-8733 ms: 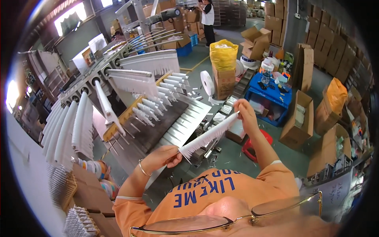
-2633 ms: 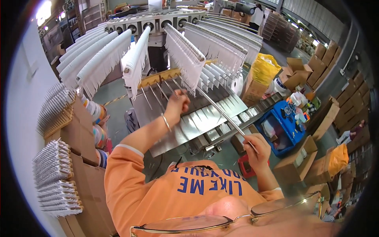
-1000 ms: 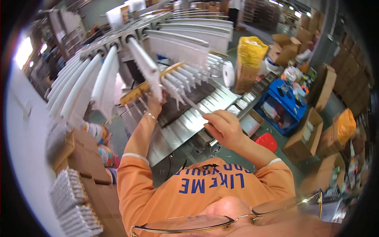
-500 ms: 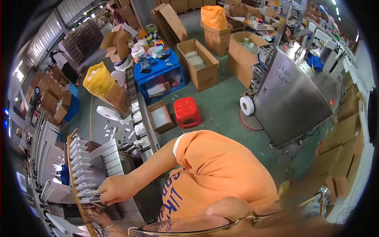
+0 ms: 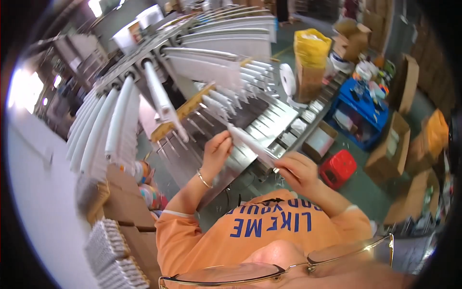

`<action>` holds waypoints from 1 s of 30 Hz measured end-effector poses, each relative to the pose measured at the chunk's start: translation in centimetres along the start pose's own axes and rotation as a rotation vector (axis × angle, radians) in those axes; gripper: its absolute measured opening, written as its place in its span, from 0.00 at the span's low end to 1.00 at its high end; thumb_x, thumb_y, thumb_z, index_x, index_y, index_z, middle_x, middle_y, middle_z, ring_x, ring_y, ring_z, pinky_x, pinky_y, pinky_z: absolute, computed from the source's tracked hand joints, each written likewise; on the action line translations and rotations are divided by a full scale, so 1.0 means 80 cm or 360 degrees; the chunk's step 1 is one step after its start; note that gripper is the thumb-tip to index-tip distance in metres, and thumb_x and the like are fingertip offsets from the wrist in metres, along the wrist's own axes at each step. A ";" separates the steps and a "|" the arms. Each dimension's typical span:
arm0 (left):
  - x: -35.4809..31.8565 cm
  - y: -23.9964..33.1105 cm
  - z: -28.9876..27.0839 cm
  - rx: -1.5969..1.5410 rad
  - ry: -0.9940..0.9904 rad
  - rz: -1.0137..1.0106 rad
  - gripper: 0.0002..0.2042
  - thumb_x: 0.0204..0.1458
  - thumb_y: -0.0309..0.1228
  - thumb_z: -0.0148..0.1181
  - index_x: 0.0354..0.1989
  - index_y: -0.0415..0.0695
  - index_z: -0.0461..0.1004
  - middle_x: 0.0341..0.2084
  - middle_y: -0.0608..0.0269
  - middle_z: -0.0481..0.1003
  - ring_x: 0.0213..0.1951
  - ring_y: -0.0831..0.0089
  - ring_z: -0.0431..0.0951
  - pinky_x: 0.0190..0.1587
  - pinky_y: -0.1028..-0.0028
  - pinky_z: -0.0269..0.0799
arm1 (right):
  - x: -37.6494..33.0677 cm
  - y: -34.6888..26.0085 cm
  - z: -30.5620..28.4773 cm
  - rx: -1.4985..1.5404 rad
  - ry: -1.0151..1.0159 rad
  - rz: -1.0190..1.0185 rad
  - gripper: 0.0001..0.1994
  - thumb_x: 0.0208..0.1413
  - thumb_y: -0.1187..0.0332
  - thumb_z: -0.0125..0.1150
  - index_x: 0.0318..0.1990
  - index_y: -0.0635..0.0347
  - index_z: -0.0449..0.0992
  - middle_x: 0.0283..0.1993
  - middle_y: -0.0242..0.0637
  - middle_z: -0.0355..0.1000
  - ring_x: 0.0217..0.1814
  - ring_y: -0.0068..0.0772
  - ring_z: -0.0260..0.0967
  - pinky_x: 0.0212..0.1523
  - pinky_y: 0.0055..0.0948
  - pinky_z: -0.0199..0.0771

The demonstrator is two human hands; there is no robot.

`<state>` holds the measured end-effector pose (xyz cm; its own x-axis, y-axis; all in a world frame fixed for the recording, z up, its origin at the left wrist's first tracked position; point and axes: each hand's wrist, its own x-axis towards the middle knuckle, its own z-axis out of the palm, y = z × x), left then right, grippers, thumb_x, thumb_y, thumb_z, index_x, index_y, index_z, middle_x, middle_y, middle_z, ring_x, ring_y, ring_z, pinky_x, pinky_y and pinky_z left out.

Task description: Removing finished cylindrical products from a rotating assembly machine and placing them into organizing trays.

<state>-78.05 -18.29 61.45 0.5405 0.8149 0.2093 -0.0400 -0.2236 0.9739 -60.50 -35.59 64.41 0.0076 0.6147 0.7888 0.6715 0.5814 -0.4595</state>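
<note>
A thin white strip (image 5: 252, 143), perhaps of film or cloth, is stretched between my two hands over the metal bench. My left hand (image 5: 219, 150) pinches its far left end, fingers closed. With bent, closed fingers my right hand (image 5: 297, 171) grips the near right end. Just beyond the strip is a wooden bar (image 5: 196, 103) set with thin metal pins. White folded pieces (image 5: 226, 98) hang in a row on the pins farther along; several pins toward the left are bare.
A machine with long white-covered arms (image 5: 120, 115) fans out ahead and left. The slotted metal bench (image 5: 269, 120) adjoins a narrow conveyor (image 5: 308, 115). At right are a red stool (image 5: 338, 168), a blue table (image 5: 361, 113) and cardboard boxes (image 5: 392, 149). Cartons (image 5: 127, 202) stand at left.
My view has swung left toward the machine. Both hands have come away from the row of white pieces at the wooden bar and now hold a white strip between them.
</note>
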 end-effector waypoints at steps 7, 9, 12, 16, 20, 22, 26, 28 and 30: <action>0.058 -0.043 -0.068 -0.0307 0.0417 0.0078 0.11 0.54 0.32 0.42 0.42 0.43 0.67 0.15 0.72 0.62 0.13 0.85 0.56 0.15 0.84 0.49 | -0.022 -0.051 -0.061 -0.0183 -0.0011 -0.0039 0.09 0.40 0.82 0.57 0.32 0.67 0.71 0.26 0.41 0.68 0.25 0.35 0.67 0.24 0.25 0.66; 0.087 -0.066 -0.086 -0.0873 0.0385 0.0002 0.08 0.54 0.34 0.44 0.34 0.45 0.67 0.16 0.70 0.64 0.12 0.83 0.57 0.15 0.83 0.49 | -0.018 -0.059 -0.062 -0.0226 -0.0029 -0.0050 0.10 0.40 0.82 0.59 0.33 0.67 0.71 0.25 0.42 0.68 0.24 0.36 0.67 0.23 0.26 0.66; 0.118 -0.074 -0.095 -0.1026 0.0391 -0.0371 0.07 0.54 0.37 0.45 0.30 0.49 0.66 0.17 0.69 0.66 0.12 0.82 0.57 0.14 0.83 0.49 | 0.006 -0.064 -0.042 -0.0214 -0.0016 0.0005 0.10 0.40 0.82 0.59 0.34 0.67 0.72 0.26 0.42 0.68 0.24 0.36 0.67 0.22 0.26 0.66; 0.128 -0.069 -0.066 -0.0986 0.0721 -0.0402 0.09 0.54 0.40 0.47 0.31 0.49 0.68 0.17 0.72 0.67 0.12 0.83 0.59 0.12 0.83 0.49 | 0.035 -0.052 -0.006 -0.0066 -0.0012 0.0156 0.07 0.48 0.78 0.54 0.36 0.68 0.71 0.28 0.42 0.69 0.27 0.32 0.67 0.26 0.23 0.66; 0.102 -0.094 -0.066 0.0328 0.0417 0.0359 0.06 0.51 0.32 0.50 0.34 0.46 0.71 0.23 0.69 0.69 0.23 0.78 0.69 0.23 0.81 0.65 | 0.015 -0.039 0.002 0.0336 0.0018 0.0403 0.09 0.53 0.74 0.48 0.40 0.68 0.70 0.30 0.38 0.69 0.30 0.26 0.67 0.30 0.22 0.67; 0.079 -0.048 -0.015 0.1864 0.0498 0.1437 0.07 0.51 0.29 0.50 0.34 0.38 0.70 0.29 0.61 0.71 0.30 0.73 0.72 0.33 0.77 0.69 | -0.015 -0.023 -0.014 0.0360 0.0244 0.0648 0.09 0.55 0.73 0.46 0.40 0.67 0.70 0.32 0.35 0.69 0.30 0.22 0.66 0.32 0.21 0.68; 0.007 0.006 0.018 0.0954 0.0052 0.1125 0.11 0.55 0.29 0.45 0.43 0.38 0.66 0.19 0.74 0.63 0.19 0.87 0.59 0.20 0.84 0.56 | -0.059 0.004 -0.031 0.1048 0.0530 0.1153 0.08 0.57 0.70 0.43 0.39 0.63 0.69 0.31 0.32 0.69 0.32 0.19 0.65 0.33 0.20 0.65; -0.015 -0.023 -0.007 0.0812 -0.0073 0.0900 0.11 0.55 0.29 0.43 0.44 0.39 0.67 0.18 0.72 0.64 0.15 0.89 0.56 0.16 0.87 0.50 | -0.084 0.025 -0.052 0.1472 0.0752 0.1095 0.08 0.58 0.68 0.45 0.39 0.61 0.67 0.29 0.31 0.67 0.31 0.18 0.65 0.30 0.18 0.63; -0.019 -0.012 0.020 0.0658 -0.0275 0.0604 0.12 0.55 0.28 0.42 0.46 0.38 0.65 0.21 0.69 0.65 0.18 0.86 0.58 0.19 0.86 0.54 | -0.106 0.040 -0.087 0.1615 0.0896 0.1104 0.08 0.57 0.66 0.45 0.38 0.59 0.67 0.28 0.29 0.66 0.29 0.17 0.65 0.29 0.17 0.61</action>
<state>-77.49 -20.14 60.09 0.6829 0.5457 0.4856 0.0549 -0.7013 0.7108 -53.24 -42.66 59.12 0.5835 0.7819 0.2195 -0.4318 0.5276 -0.7316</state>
